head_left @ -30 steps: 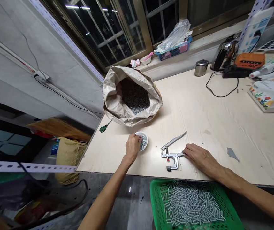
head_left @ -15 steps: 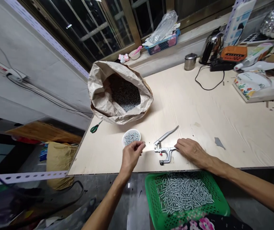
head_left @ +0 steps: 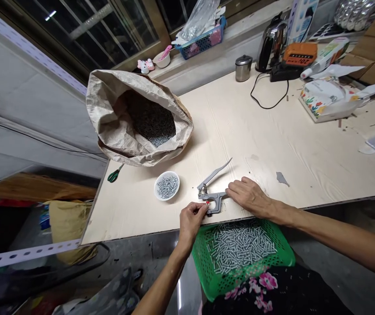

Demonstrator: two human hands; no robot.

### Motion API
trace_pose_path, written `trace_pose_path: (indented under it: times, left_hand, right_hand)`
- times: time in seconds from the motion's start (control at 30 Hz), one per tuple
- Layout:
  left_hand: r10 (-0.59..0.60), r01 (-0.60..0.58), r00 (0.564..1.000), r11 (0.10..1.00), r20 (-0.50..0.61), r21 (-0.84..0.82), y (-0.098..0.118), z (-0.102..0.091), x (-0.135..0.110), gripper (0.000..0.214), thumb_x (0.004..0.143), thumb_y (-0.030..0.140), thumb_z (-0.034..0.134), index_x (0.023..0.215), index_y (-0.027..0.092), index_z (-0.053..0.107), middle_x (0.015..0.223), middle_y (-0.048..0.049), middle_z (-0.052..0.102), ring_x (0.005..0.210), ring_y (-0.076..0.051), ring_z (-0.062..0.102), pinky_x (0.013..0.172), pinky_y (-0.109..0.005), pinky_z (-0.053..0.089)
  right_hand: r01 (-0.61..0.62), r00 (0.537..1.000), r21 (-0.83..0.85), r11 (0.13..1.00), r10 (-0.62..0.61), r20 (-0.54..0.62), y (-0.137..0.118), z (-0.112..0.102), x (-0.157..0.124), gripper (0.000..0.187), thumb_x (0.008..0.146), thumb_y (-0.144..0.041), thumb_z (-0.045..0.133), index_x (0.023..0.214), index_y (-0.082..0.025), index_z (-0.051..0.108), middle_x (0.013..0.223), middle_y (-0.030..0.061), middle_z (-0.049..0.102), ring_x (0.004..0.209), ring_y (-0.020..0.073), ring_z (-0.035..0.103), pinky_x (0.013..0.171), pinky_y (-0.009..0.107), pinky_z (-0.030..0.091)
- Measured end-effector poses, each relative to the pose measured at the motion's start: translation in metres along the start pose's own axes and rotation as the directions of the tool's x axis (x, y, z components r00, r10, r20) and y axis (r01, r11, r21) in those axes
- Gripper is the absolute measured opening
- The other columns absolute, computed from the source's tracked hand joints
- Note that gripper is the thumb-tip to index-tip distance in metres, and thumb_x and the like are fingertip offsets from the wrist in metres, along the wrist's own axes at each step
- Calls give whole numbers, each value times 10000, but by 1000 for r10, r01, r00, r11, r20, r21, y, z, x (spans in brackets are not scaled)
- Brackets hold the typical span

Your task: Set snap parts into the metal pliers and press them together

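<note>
Grey snap-fastener pliers [head_left: 219, 202] lie on the table near its front edge, their upper handle raised and a red tip showing in the jaw. My right hand [head_left: 251, 197] is closed on the end of the lower handle. At the jaw opening, my left hand [head_left: 191, 221] pinches thumb and finger together; whatever is between them is too small to name. A white bowl [head_left: 167, 186] of small metal screw-like pieces stands behind my left hand. Below the table edge, a green basket [head_left: 203, 280] holds many similar metal pieces.
A large paper-lined sack [head_left: 109, 131] of metal pieces stands at the back left. Green-handled scissors [head_left: 113, 176] lie beside it. Farther back are a metal canister [head_left: 243, 68], a kettle [head_left: 271, 43], a black cable [head_left: 269, 107] and a tissue pack [head_left: 325, 98].
My left hand has moved from beside the bowl to the pliers' jaw, fingers still pinched. My right hand stays on the lower handle. The camera view has shifted.
</note>
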State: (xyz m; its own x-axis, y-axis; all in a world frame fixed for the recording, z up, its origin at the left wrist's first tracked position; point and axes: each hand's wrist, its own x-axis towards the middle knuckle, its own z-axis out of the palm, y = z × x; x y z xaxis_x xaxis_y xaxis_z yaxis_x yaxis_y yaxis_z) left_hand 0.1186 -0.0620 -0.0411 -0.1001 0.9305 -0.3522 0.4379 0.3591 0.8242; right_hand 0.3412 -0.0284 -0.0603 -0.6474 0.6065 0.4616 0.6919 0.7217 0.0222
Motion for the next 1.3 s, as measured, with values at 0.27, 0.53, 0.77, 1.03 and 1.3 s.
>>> trace_pose_path:
  times: [0.27, 0.53, 0.77, 1.03, 1.3]
  left_hand:
    - [-3, -5, 998, 993, 63, 121, -8, -4, 5, 371, 676, 495, 644, 698, 128, 692, 621, -33, 627, 569, -134, 514, 534, -239, 369]
    - [-137, 59, 933, 970, 332, 235, 2, -14, 13, 414, 636, 533, 650, 552, 129, 611, 471, 30, 467, 474, -83, 368, 497, -229, 268]
    - [-215, 130, 882, 966, 419, 222, 10, -13, 15, 460, 590, 587, 653, 531, 149, 529, 482, 51, 400, 468, -65, 285, 494, -234, 197]
    - [-276, 213, 881, 956, 383, 200, 13, -7, 13, 471, 533, 599, 673, 546, 149, 532, 476, 54, 414, 466, -64, 294, 485, -228, 208]
    - [-287, 219, 904, 948, 317, 232, 16, -3, 9, 455, 558, 586, 662, 554, 143, 557, 477, 50, 417, 469, -68, 303, 488, -231, 218]
  right_hand:
    - [-12, 992, 31, 999, 8, 127, -3, -5, -2, 306, 944, -56, 315, 793, -189, 545, 748, 28, 570, 677, 163, 416, 645, 334, 251]
    - [-32, 984, 102, 994, 13, 178, -3, 5, -8, 248, 933, -60, 359, 790, -183, 521, 788, 30, 568, 711, 172, 427, 684, 339, 245]
    - [-71, 981, 169, 983, 38, 190, -2, 8, -9, 222, 939, -85, 382, 798, -178, 527, 801, 27, 572, 715, 167, 428, 689, 333, 238]
    - [-82, 986, 195, 977, 52, 156, 1, 13, -10, 216, 941, -108, 393, 808, -173, 550, 808, 33, 581, 724, 167, 441, 673, 329, 254]
    - [-161, 943, 368, 916, 33, 330, 16, 5, -7, 113, 919, -286, 508, 928, -195, 574, 934, 41, 606, 822, 178, 508, 716, 322, 337]
